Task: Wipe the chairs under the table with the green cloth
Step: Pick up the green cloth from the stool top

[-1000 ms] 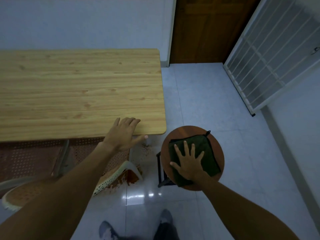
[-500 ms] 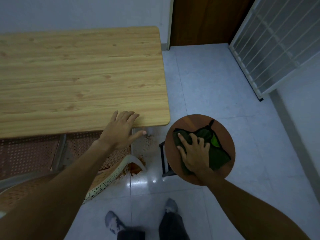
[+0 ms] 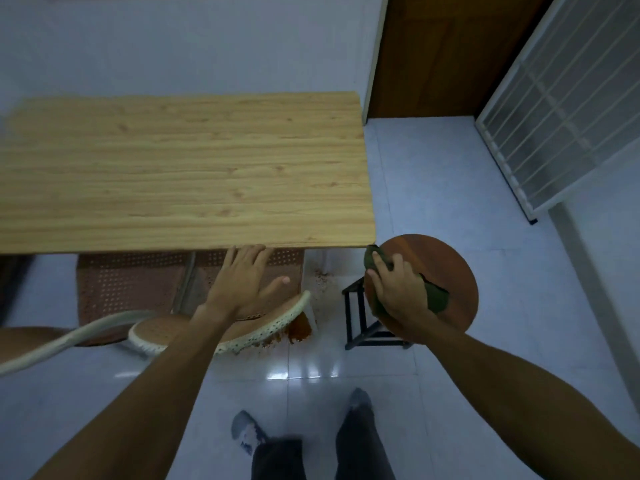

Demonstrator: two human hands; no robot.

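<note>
My right hand (image 3: 398, 289) grips the bunched green cloth (image 3: 435, 296) on the left part of a round brown stool seat (image 3: 446, 268). The stool stands on black legs (image 3: 356, 317) just right of the wooden table (image 3: 180, 168). My left hand (image 3: 246, 282) hovers with fingers spread at the table's near edge, above a perforated brown-and-white chair (image 3: 242, 327) tucked partly under the table. Most of that chair's seat is hidden by the tabletop and my forearm.
A second perforated chair (image 3: 128, 282) sits under the table to the left, with a pale curved armrest (image 3: 69, 341) in front. Rust-coloured stains (image 3: 298, 330) mark the tiles. A brown door (image 3: 443, 57) and a white grille (image 3: 561, 109) stand at the back right. My feet (image 3: 356, 403) are below.
The right hand went from flat on the spread cloth to gripping it bunched, and slid it to the stool's left side. The left hand stayed at the table edge.
</note>
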